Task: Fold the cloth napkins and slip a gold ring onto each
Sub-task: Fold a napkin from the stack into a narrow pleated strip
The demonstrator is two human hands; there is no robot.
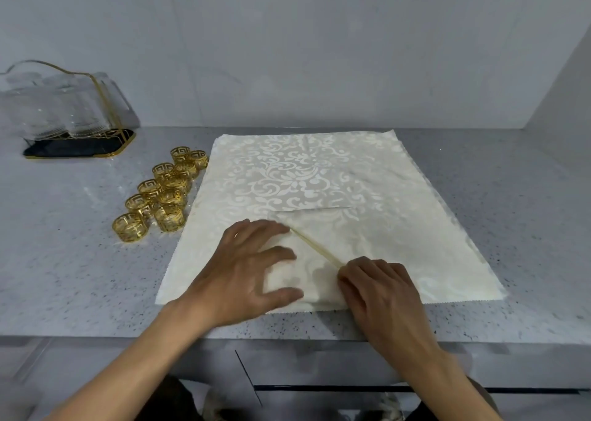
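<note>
A cream damask cloth napkin (319, 177) lies spread on the speckled grey counter (80, 260). Its near part is folded over, with a diagonal edge running from the middle toward the front. My left hand (252, 270) lies flat with spread fingers, pressing the folded flap. My right hand (380, 296) rests on the napkin at the lower end of the diagonal edge, fingers bent at its fold; whether they pinch the cloth is hidden. Several gold rings (160, 193) with a cut-out pattern stand in two rows left of the napkin.
A clear holder with gold wire trim on a black base (73, 116) stands at the back left against the pale wall. The counter's front edge (287, 340) runs just below my wrists, with grey drawers under it.
</note>
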